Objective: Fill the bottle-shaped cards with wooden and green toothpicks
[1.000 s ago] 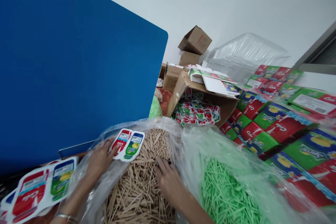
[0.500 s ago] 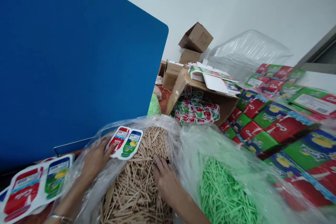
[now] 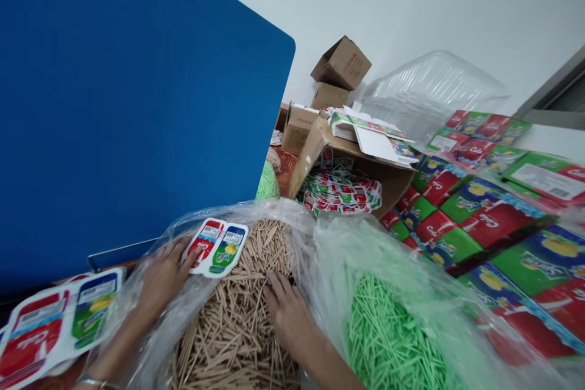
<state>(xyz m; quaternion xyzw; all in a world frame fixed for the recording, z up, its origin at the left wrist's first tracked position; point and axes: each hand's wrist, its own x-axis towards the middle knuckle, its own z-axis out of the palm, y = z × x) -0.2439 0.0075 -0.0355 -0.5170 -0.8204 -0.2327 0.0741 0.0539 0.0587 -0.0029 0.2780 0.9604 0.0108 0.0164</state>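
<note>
My left hand holds a white-edged card with a red Cola picture and a green Sprite picture, its thumb lying on the card's left edge. Brown sticks fill a clear plastic bag beneath and beside the card. Among these sticks rests my right hand, its fingers bent and dipping into the pile; the fingertips are partly hidden, and whether they pinch any sticks is not visible. Right of that hand, green sticks lie in another plastic bag.
Larger printed cards lie at the lower left beside a blue panel. Behind the bags a tipped cardboard box holds many cards. Red, green and blue printed packs are stacked at the right, with brown boxes by the wall.
The view has shifted slightly, so the large cards at lower left sit farther left. Both hands keep nearly the same places, left on the card and right in the brown sticks.
</note>
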